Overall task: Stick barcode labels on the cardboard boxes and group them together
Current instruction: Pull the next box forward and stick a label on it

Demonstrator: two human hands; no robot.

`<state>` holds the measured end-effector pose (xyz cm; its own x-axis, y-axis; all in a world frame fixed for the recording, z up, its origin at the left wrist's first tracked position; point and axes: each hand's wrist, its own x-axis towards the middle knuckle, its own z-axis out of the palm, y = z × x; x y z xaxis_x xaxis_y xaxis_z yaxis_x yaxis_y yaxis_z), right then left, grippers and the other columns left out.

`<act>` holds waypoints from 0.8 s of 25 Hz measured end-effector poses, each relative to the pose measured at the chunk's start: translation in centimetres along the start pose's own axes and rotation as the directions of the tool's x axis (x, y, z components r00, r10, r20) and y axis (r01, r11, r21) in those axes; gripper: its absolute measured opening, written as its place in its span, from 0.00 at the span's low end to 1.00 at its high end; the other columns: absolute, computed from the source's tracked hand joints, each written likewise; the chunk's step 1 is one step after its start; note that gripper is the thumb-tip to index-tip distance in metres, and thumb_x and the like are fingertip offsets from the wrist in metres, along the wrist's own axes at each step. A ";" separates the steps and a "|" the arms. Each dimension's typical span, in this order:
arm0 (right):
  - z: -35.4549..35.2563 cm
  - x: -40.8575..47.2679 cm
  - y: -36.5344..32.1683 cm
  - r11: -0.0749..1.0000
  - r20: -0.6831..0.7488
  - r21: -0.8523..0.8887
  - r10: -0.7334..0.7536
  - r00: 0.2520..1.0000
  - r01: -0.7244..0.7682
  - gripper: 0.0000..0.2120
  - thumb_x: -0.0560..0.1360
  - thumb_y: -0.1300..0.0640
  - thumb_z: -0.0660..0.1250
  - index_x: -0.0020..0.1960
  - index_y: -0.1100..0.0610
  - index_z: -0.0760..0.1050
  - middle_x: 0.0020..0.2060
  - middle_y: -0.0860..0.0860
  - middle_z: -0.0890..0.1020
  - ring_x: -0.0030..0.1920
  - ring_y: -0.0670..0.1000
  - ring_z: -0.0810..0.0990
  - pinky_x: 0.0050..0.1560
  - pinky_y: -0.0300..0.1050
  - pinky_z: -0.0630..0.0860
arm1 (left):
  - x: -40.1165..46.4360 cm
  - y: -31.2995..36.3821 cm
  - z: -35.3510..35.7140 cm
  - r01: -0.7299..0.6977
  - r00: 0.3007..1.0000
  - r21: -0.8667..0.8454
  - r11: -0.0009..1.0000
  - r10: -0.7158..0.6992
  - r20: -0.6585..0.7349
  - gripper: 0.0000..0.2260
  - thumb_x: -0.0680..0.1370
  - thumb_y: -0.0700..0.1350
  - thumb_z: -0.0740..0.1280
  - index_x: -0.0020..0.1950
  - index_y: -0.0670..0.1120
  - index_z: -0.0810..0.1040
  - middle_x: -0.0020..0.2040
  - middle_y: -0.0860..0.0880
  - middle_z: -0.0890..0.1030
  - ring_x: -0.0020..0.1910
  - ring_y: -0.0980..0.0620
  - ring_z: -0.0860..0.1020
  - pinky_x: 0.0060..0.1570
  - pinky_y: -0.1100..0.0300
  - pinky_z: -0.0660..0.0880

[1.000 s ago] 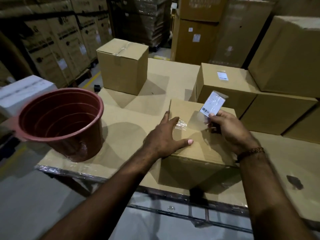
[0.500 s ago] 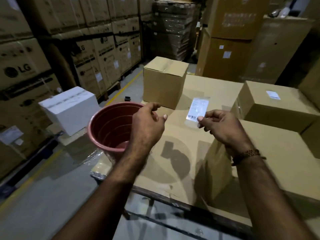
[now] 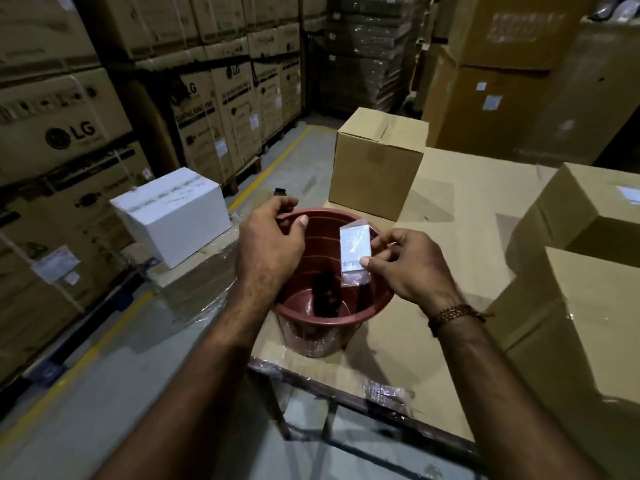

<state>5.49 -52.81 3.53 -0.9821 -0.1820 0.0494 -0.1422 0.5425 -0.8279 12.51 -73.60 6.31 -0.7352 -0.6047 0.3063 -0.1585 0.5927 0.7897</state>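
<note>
My right hand (image 3: 410, 268) pinches a white barcode label (image 3: 355, 250) on its clear backing, holding it over a red plastic bucket (image 3: 332, 318). My left hand (image 3: 268, 244) hovers above the bucket's left rim with fingers curled and nothing visible in it. A plain cardboard box (image 3: 377, 164) stands behind the bucket on the cardboard-covered table (image 3: 460, 209). To the right sit a box with a white label (image 3: 575, 209) on top and a nearer cardboard box (image 3: 585, 327).
A white box (image 3: 173, 216) sits on a wrapped pallet to the left. Tall stacks of printed cartons (image 3: 69, 133) line the left aisle, and larger brown cartons (image 3: 502, 98) stand behind the table. Grey floor with a yellow line runs between.
The view swung left from the near box to the bucket. My left hand lifted off the box top; both hands, with the label, now hang over the bucket.
</note>
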 end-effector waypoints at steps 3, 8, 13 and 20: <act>1.5 -0.2 -0.6 0.997 -0.015 -0.081 -0.018 1.000 0.017 0.12 0.69 0.55 0.86 0.44 0.52 0.83 0.34 0.48 0.87 0.34 0.45 0.83 0.41 0.39 0.79 | 0.8 -1.2 0.0 0.009 1.000 -0.008 1.000 -0.008 0.011 0.15 0.80 0.50 0.74 0.67 0.53 0.83 0.61 0.55 0.85 0.57 0.56 0.83 0.60 0.54 0.81; 2.8 -0.1 -0.9 0.984 -0.025 -0.175 -0.043 0.999 0.038 0.12 0.68 0.53 0.86 0.41 0.50 0.83 0.32 0.45 0.86 0.37 0.43 0.86 0.44 0.42 0.83 | 1.6 -2.7 -0.1 0.020 0.999 -0.019 1.000 -0.019 0.026 0.14 0.80 0.49 0.73 0.66 0.53 0.84 0.59 0.57 0.86 0.54 0.59 0.83 0.58 0.57 0.81; 3.5 0.4 -1.2 0.969 0.043 -0.239 -0.049 0.998 0.058 0.11 0.67 0.51 0.86 0.42 0.49 0.84 0.32 0.43 0.86 0.36 0.41 0.86 0.44 0.42 0.84 | 2.0 -3.4 0.3 0.041 0.999 -0.038 0.998 -0.040 0.028 0.15 0.81 0.49 0.73 0.68 0.53 0.83 0.60 0.56 0.86 0.55 0.58 0.83 0.56 0.57 0.82; 5.0 1.6 -1.5 0.844 -0.011 -0.534 -0.074 0.997 0.057 0.17 0.72 0.44 0.82 0.56 0.50 0.85 0.47 0.49 0.87 0.51 0.54 0.86 0.56 0.54 0.85 | 2.2 -3.4 0.2 0.063 0.996 -0.031 0.998 -0.061 0.070 0.16 0.81 0.50 0.73 0.68 0.55 0.82 0.59 0.58 0.84 0.53 0.60 0.82 0.57 0.55 0.81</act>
<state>4.75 -58.01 2.07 -0.9701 -0.2129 0.1165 -0.2420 0.8850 -0.3978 11.26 -76.87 4.15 -0.7682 -0.6011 0.2203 -0.1836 0.5365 0.8237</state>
